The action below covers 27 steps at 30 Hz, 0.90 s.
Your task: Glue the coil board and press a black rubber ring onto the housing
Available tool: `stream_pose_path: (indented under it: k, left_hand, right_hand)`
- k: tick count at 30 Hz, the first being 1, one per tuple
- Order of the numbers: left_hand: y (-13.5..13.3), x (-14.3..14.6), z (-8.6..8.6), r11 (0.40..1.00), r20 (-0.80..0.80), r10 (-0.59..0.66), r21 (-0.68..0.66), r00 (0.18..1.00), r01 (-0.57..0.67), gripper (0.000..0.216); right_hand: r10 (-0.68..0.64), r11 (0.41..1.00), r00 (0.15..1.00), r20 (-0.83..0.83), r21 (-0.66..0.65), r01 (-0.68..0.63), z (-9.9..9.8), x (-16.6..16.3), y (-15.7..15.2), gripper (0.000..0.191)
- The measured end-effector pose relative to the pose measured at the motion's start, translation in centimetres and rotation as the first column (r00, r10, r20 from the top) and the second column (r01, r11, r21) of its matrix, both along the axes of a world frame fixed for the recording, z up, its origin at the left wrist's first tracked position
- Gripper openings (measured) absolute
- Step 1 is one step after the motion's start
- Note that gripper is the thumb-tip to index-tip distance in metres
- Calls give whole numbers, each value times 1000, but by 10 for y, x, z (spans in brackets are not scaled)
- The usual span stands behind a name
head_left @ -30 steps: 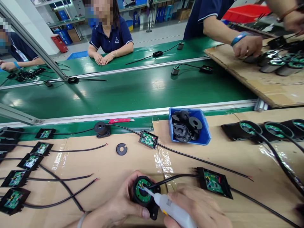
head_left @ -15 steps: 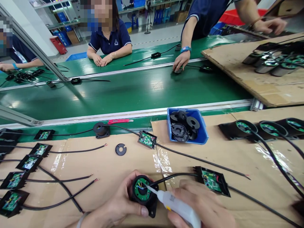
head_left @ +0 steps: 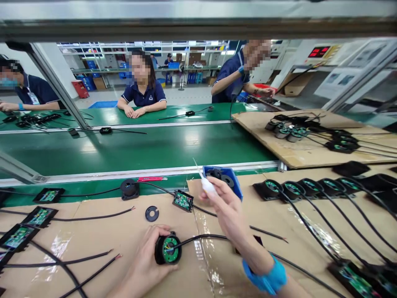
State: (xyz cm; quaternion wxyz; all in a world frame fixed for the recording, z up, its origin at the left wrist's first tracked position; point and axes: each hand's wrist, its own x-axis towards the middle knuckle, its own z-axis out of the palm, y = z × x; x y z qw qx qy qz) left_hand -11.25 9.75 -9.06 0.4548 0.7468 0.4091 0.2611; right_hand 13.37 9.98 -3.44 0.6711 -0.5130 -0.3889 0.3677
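Housing, round and black with a green board showing in its open face, is held on the cardboard-covered surface by the left hand, the grip closed around its side with the thumb below. A black cable runs out of it to the right, passing under the right forearm. The right hand is raised well above the housing, closed on a white glue bottle whose thin nozzle points up and away, in front of the blue bin of black discs. One loose disc lies near, just beyond the housing.

For the step to be done well, the housing is best kept with its open face up and level, so that whatever has been applied to the board does not run. The grip of the left hand should be kept on the outer wall only, with the fingers clear of the green board and the thin wires. The bottle is best kept with the nozzle up and not squeezed while it is carried over the surface, lest drops fall on the cable or the cardboard. The cable should be left slack, since a pull on it would likely strain the wire joints. Other boards lie nearby and are best left undisturbed.
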Motion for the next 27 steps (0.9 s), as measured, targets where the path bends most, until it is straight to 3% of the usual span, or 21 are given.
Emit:
stream_pose_path:
  k: [3,7,9,11,14,19,23,27]
  left_hand:
    - [8,-8,6,998,-50,-58,19,997,59,55]
    - [26,-31,21,987,-81,-152,-64,985,147,86]
    - [38,-45,26,991,-98,-121,-61,988,115,70]
    - [48,-54,28,998,-143,-23,47,989,30,46]
    - [59,-55,24,973,-192,116,218,974,-73,39]
    - [71,-34,15,957,-213,101,288,972,-37,44]
    - [79,-23,13,964,-223,51,266,973,10,46]
    - [76,-28,21,975,-194,58,221,979,-15,46]
  right_hand:
    - [75,993,993,96,-94,-66,-8,-15,48,35]
    - [98,960,950,296,-278,-13,-28,-32,105,27]
    - [118,933,908,402,-358,37,-37,-34,121,26]
    - [142,907,858,493,-411,86,-43,-35,128,27]
    - [177,887,792,585,-444,129,-46,-33,129,29]
    - [234,926,715,659,-375,44,-30,-30,99,37]
    - [359,932,646,673,-302,-203,-16,-22,33,27]
    - [396,915,581,711,-257,-309,-18,-10,-35,43]
